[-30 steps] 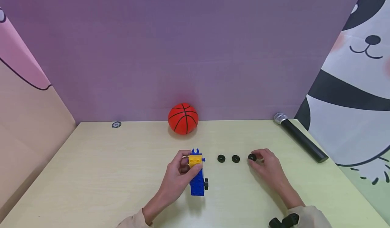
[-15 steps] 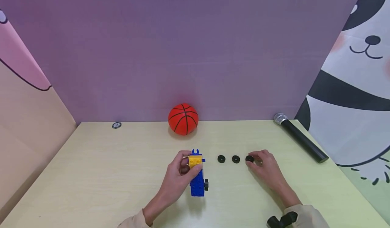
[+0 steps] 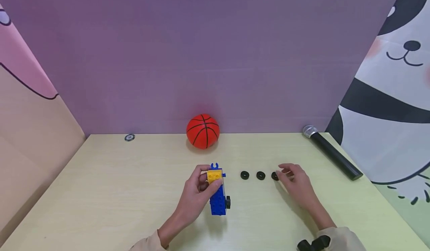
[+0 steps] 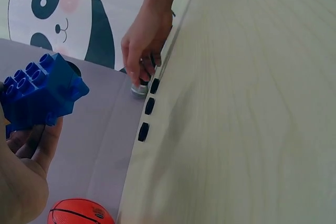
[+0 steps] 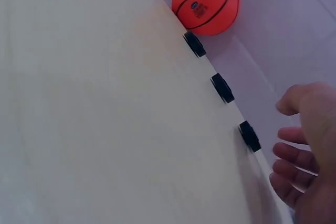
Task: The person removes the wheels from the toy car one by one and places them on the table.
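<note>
My left hand [image 3: 195, 193] grips a toy vehicle of building blocks [image 3: 218, 202], blue with a yellow block under the thumb. One black wheel [image 3: 228, 202] sits on its lower right side, and a bare blue axle stub sticks out beside the yellow block. Its blue studs face the camera in the left wrist view. Three loose black wheels lie in a row to the right: a near one [image 3: 245, 175], a middle one [image 3: 260, 175] and a far right one [image 5: 250, 136]. My right hand [image 3: 297, 184] is beside the far right wheel, thumb and fingers parted with nothing between them.
A small red basketball [image 3: 203, 131] rests at the back of the table [image 3: 134, 198], against the purple backdrop. A black microphone [image 3: 332, 154] lies along the right edge. At the back left is a round chip [image 3: 129, 137].
My right hand has slid the third wheel left, into line with the other two, let it go and drawn slightly back to the right. The left hand keeps its hold on the toy vehicle.
</note>
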Demonstrator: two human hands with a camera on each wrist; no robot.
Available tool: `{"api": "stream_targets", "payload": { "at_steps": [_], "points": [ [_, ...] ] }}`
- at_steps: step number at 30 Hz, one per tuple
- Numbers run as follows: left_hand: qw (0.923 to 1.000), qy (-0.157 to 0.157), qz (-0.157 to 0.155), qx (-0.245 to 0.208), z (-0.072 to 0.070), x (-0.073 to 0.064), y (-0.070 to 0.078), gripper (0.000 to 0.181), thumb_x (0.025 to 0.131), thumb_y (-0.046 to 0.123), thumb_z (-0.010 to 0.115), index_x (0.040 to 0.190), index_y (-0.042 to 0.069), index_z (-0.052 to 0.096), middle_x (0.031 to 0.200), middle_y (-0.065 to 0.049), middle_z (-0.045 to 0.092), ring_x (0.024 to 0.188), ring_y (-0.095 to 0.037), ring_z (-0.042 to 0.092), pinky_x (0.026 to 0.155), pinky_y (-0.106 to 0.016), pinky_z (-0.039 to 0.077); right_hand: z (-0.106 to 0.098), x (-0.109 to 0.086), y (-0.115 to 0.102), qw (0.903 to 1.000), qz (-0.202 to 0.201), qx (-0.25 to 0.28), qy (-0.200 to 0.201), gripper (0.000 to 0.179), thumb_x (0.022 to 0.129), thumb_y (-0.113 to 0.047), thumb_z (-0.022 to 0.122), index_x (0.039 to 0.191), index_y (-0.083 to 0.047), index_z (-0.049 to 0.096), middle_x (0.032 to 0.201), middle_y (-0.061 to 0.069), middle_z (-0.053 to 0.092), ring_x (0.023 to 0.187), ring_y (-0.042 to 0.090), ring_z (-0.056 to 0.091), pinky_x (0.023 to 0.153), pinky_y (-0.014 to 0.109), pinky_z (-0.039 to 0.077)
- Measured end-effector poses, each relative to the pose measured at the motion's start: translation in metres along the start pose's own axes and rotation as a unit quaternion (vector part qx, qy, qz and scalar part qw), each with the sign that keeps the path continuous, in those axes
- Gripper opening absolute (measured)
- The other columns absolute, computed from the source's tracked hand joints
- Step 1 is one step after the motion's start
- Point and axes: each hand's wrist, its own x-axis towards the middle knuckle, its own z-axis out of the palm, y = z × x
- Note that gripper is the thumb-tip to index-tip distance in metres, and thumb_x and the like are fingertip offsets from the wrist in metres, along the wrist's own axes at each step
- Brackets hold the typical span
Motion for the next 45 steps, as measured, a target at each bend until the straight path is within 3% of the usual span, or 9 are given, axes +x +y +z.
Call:
{"api": "stream_targets", "payload": {
  "at_steps": [5,8,13,17,21,28,36,39,45],
  "points": [
    [1.0,0.006,-0.006,0.005,0.0,0.001,0.0,0.047,0.106,0.029,0.061,0.143,0.004,0.044,0.121,-0.014,0.07,0.1,-0.025,0.069,0.094,-0.038,0.056,0.005,-0.005,-0.022,0.9967,-0.06,0.031,0.045,0.021,0.1,-0.006,0.066,0.119,0.002,0.067,0.105,0.009,0.065,0.092,0.017,0.06,0.074,0.02,0.049],
    [0.9999,0.009,-0.007,0.01,0.0,0.003,-0.001,0.048,0.107,0.031,0.059,0.144,0.005,0.044,0.119,-0.013,0.07,0.1,-0.025,0.067,0.094,-0.041,0.055,0.01,-0.01,-0.048,0.991,-0.11,0.067,0.035,0.014,0.099,-0.001,0.067,0.113,-0.001,0.069,0.098,0.004,0.069,0.087,0.011,0.061,0.073,0.02,0.049],
    [0.9999,0.007,-0.006,0.011,0.005,0.005,-0.002,0.045,0.108,0.033,0.058,0.143,0.007,0.046,0.116,-0.013,0.071,0.101,-0.025,0.068,0.094,-0.041,0.055,0.019,-0.027,-0.09,0.98,-0.142,0.118,-0.075,0.013,0.101,-0.006,0.067,0.114,-0.009,0.068,0.092,-0.001,0.071,0.081,0.009,0.063,0.073,0.027,0.054],
    [1.0,0.006,0.001,0.004,0.009,0.006,-0.002,0.044,0.108,0.032,0.058,0.142,0.007,0.047,0.116,-0.013,0.072,0.1,-0.026,0.07,0.093,-0.041,0.056,0.03,-0.04,-0.112,0.9677,-0.12,0.154,-0.159,0.018,0.103,-0.015,0.066,0.119,-0.008,0.065,0.096,-0.004,0.071,0.085,0.01,0.065,0.077,0.031,0.057],
    [0.9999,0.01,0.001,-0.007,0.01,0.006,-0.001,0.045,0.107,0.031,0.059,0.143,0.006,0.046,0.117,-0.014,0.072,0.101,-0.027,0.069,0.094,-0.039,0.056,0.04,-0.047,-0.121,0.9542,-0.098,0.201,-0.199,0.022,0.105,-0.018,0.064,0.123,-0.006,0.063,0.104,-0.003,0.072,0.09,0.015,0.067,0.082,0.032,0.057],
    [0.9984,0.0,-0.027,-0.05,0.011,0.004,-0.001,0.05,0.108,0.034,0.057,0.147,0.004,0.044,0.121,-0.016,0.069,0.106,-0.028,0.068,0.092,-0.036,0.055,0.048,-0.052,-0.124,0.9437,-0.07,0.279,-0.164,0.021,0.106,-0.011,0.06,0.124,0.0,0.062,0.108,0.01,0.071,0.093,0.021,0.068,0.086,0.033,0.057],
    [0.9985,-0.042,-0.022,-0.027,0.012,0.001,-0.002,0.052,0.102,0.025,0.069,0.145,0.002,0.052,0.104,-0.009,0.068,0.094,-0.022,0.068,0.085,-0.027,0.055,0.049,-0.053,-0.128,0.9487,-0.011,0.299,-0.102,0.02,0.105,-0.009,0.06,0.122,0.002,0.064,0.107,0.013,0.072,0.091,0.022,0.07,0.084,0.032,0.058],
    [0.9983,-0.047,-0.029,-0.019,0.011,0.0,-0.002,0.052,0.102,0.026,0.07,0.144,0.002,0.053,0.104,-0.008,0.068,0.094,-0.021,0.066,0.084,-0.026,0.054,0.051,-0.053,-0.128,0.9537,-0.022,0.286,-0.091,0.018,0.105,-0.008,0.062,0.12,0.0,0.065,0.104,0.008,0.072,0.09,0.021,0.068,0.083,0.03,0.057],
    [0.9983,-0.049,-0.031,-0.001,0.01,-0.002,-0.002,0.043,0.099,0.025,0.073,0.133,0.002,0.058,0.1,-0.007,0.067,0.09,-0.021,0.064,0.08,-0.024,0.053,0.057,-0.053,-0.123,0.9635,-0.083,0.249,-0.054,0.017,0.1,0.001,0.064,0.116,-0.003,0.067,0.103,0.0,0.072,0.084,0.019,0.066,0.079,0.029,0.055]
  ]
}}
